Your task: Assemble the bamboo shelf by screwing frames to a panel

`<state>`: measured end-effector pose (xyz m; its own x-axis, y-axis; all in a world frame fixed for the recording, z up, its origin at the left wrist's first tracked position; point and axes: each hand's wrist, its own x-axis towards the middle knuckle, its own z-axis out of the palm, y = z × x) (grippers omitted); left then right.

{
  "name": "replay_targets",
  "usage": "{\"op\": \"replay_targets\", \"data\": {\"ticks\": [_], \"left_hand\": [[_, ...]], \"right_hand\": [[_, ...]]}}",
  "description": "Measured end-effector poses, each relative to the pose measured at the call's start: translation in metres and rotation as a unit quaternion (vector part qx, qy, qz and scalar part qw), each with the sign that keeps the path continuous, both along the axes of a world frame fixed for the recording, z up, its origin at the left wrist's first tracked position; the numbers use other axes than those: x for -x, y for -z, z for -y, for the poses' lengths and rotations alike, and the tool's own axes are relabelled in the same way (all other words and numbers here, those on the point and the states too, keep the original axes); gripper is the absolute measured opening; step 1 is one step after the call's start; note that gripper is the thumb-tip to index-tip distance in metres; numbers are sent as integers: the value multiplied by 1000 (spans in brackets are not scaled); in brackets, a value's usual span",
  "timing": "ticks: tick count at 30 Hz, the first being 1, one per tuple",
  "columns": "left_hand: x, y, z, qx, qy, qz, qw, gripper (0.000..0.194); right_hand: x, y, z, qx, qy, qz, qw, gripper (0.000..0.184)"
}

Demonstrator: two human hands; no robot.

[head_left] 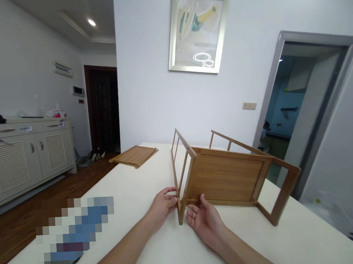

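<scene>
A partly assembled wooden shelf rack (226,176) rests tilted on the white table (121,213). It has a flat panel in the middle and open barred frames at its left and right ends. My left hand (161,207) closes its thumb and fingers on the low corner of the left end frame (183,179). Just right of that corner, my right hand (206,225) is palm up, its thumb against the panel's lower edge and its fingers curled below. The exact contact of those fingers is partly hidden.
Another wooden panel (136,155) lies flat at the table's far left edge. A pixelated blue item (81,227) lies at the near left. Behind the table are a wall with a framed picture (199,30) and, right, a doorway (299,102). A white cabinet (29,155) stands left.
</scene>
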<state>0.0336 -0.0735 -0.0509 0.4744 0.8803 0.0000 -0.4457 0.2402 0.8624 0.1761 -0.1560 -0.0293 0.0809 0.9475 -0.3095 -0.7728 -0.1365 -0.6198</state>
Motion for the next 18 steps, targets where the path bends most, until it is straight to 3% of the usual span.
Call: {"op": "replay_targets", "data": {"ticks": [4,11,18], "left_hand": [[0,3,-1,4,-31,-51,998,34],[-4,10,0,-74,-17,-165,983,40],[-8,8,3,-101,-26,-194,976,35]], "right_hand": [[-2,-1,-1,0,-16,-13,1000,34],[-8,1,-9,-3,-27,-32,999,35],[-10,2,-9,-3,-44,-35,998,45]]}}
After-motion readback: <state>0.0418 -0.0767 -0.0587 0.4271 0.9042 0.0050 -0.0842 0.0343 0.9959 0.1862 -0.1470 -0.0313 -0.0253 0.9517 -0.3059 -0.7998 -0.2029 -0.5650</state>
